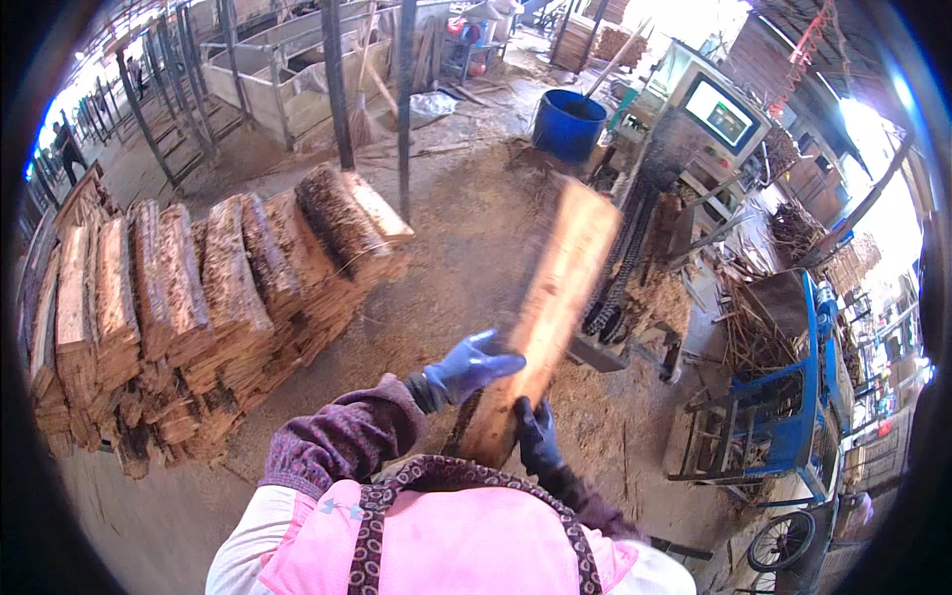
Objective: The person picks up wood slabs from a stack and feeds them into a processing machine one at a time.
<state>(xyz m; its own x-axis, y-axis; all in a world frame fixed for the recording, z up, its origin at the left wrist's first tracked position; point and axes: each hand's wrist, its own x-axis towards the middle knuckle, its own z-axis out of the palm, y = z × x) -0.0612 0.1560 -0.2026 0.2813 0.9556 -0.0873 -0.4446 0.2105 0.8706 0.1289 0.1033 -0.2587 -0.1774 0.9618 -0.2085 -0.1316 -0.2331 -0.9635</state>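
The sawdust-strewn dirt floor fills most of the frame, and across its left side runs the biggest thing on it, a long stack of split bark slabs, leaning in rows from the far left edge up toward the centre. On the right side stands a machine with a lit screen at the upper right, and a dark chain conveyor slants down from it toward the middle of the frame. Lower right is a blue metal cart loaded with thin wood scraps. A blue barrel sits at the top centre, just left of the machine. In the middle, blurred, is the wooden slab I am holding: it tilts from the bottom centre up and to the right, its pale cut face toward me, its upper end in front of the conveyor. My left hand, in a blue glove, is just left of the slab's lower part with its fingers stretched flat toward the edge. My right hand, in a darker glove, is curled around the slab's bottom end, gripping it just above my pink vest.
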